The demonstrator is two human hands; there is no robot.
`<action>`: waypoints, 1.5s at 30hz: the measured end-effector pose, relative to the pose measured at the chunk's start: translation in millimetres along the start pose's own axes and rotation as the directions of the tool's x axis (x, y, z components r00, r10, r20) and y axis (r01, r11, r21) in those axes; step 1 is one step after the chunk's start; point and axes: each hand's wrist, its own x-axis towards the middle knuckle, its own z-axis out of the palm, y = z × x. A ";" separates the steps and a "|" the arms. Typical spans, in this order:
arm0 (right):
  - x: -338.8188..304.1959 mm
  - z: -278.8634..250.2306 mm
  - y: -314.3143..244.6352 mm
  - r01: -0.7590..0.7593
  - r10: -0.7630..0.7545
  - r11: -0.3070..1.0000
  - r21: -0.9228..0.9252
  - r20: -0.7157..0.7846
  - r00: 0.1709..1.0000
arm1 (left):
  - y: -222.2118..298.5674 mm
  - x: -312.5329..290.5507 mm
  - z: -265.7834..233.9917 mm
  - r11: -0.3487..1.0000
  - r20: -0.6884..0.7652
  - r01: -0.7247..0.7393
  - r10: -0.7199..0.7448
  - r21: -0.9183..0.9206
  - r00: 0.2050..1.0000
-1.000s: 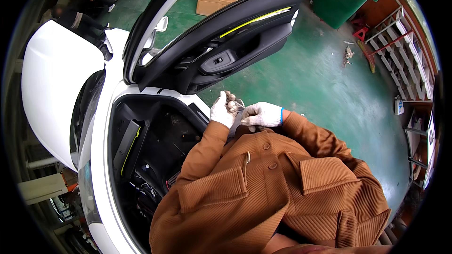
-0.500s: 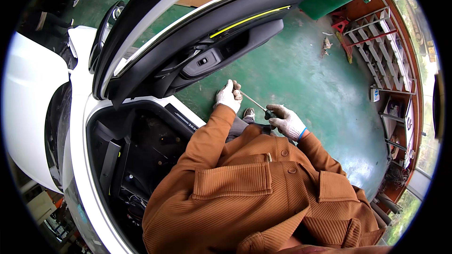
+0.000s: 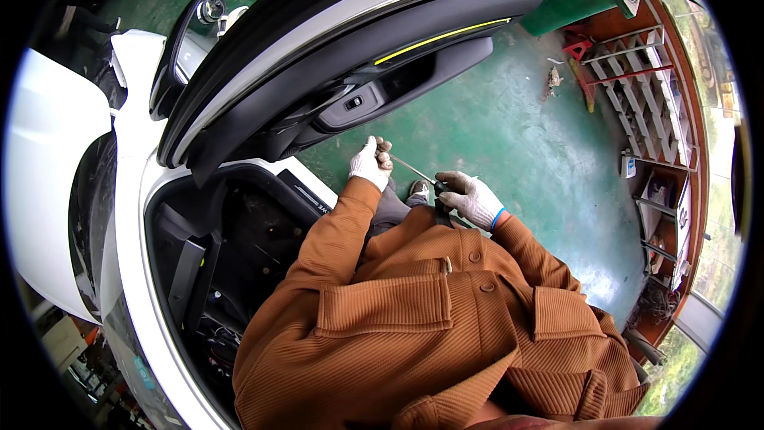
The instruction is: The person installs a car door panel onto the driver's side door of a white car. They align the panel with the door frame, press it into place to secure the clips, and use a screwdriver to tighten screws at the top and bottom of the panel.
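Both my hands wear whitish knit gloves with dirty fingertips. My right hand [image 3: 475, 202] is closed round the dark handle of a screwdriver [image 3: 413, 169], whose thin metal shaft points up and left. At the far end of that shaft, the curled fingers of my left hand [image 3: 369, 166] close on its tip; whether they also hold something small is hidden. In front of my hands stands the open car door [image 3: 342, 80], with a black inner panel, a yellow strip and a window switch. The white door sill [image 3: 306, 179] lies left of my left hand.
On my left is the dark car interior [image 3: 239, 231] with loose wires low down. A wing mirror [image 3: 187, 48] juts beyond the door. Over the green floor [image 3: 549, 159] to the right stand a grey slotted rack [image 3: 641, 95], a red stand [image 3: 578, 46] and cluttered shelves [image 3: 664, 207].
My hands and the screwdriver sit slightly farther left in the picture, still in the same hold. The view has shifted, and the door appears a little farther right.
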 end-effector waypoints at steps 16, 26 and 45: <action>-1.4 10.4 32.3 0.092 -0.102 0.979 0.183 0.044 0.994 | 10.8 -40.2 -2.0 0.993 -0.027 -0.086 0.088 0.079 0.996; -9.6 12.5 60.4 0.155 -0.161 0.981 0.119 0.040 0.986 | 10.7 -64.1 -2.9 0.974 -0.088 -0.132 0.150 0.181 0.985; -21.2 -18.9 95.5 0.138 -0.139 0.990 0.019 0.087 0.986 | -29.0 -59.5 -4.0 0.959 -0.056 -0.155 0.173 0.239 0.983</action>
